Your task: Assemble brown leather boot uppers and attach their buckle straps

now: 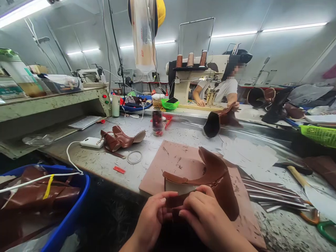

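A brown leather boot upper (225, 187) stands curved on a pinkish cutting board (168, 154), its near end reaching toward me. My left hand (150, 217) is closed on the near edge of the leather, thumb and fingers pinching it. Close beside it, my right hand (203, 214) grips the same part with bent fingers. A small dark strip of leather shows between the fingertips; part of it is hidden by the hands. Another brown leather upper with straps (122, 138) lies farther off on the left of the table.
A blue tub (85, 189) of brown leather pieces stands at lower left, a white cable crossing it. Leather strips (273, 192), a wooden-handled tool (298, 176) and green-handled scissors (327, 229) lie right. Across the table, a person (231, 87) holds leather at a sewing machine (183, 77).
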